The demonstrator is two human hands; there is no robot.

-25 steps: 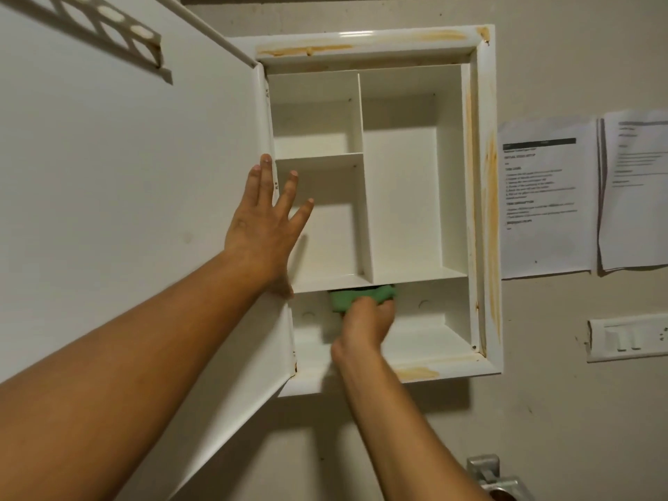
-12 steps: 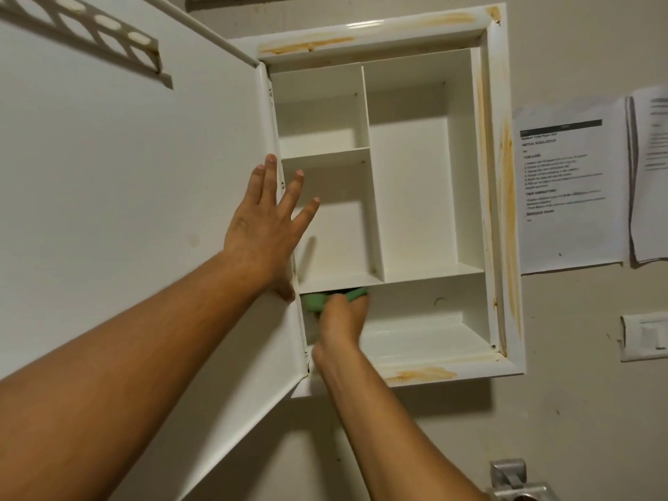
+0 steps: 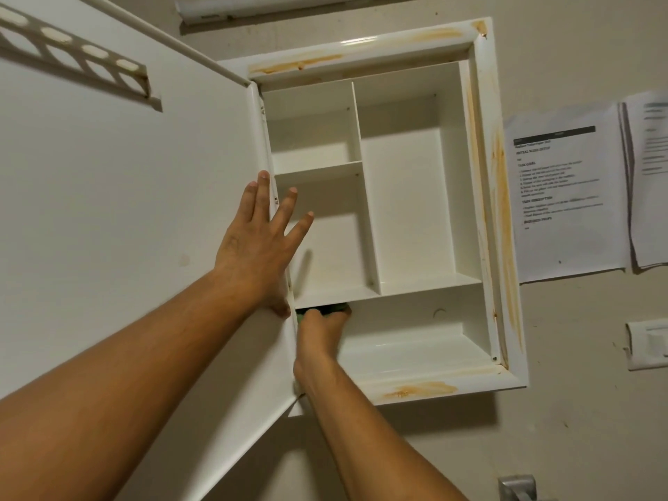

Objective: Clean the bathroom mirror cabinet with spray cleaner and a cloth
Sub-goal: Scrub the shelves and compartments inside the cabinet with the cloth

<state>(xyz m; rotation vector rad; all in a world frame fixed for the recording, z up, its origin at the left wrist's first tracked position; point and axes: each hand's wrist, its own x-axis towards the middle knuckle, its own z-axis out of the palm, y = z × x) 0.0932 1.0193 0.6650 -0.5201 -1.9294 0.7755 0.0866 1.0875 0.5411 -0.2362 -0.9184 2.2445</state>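
The white mirror cabinet [image 3: 482, 197] hangs open on the wall, its shelves bare and its frame streaked with orange stains. Its door [image 3: 126, 218] swings out to the left. My left hand [image 3: 258, 240] presses flat against the door's hinge edge, fingers straight and spread. My right hand [image 3: 320, 332] reaches into the bottom compartment at its left end and grips a green cloth [image 3: 338, 308], pressed up under the shelf. Only a sliver of the cloth shows above my fingers. No spray bottle is in view.
Printed paper sheets [image 3: 564, 200] are stuck to the wall right of the cabinet. A white switch plate [image 3: 649, 343] sits below them. A metal fitting [image 3: 517, 488] shows at the bottom edge. A tube light [image 3: 274, 7] runs above.
My right hand has slid the green cloth leftward along the underside of the shelf, from the middle to the left corner. The left hand stays on the door.
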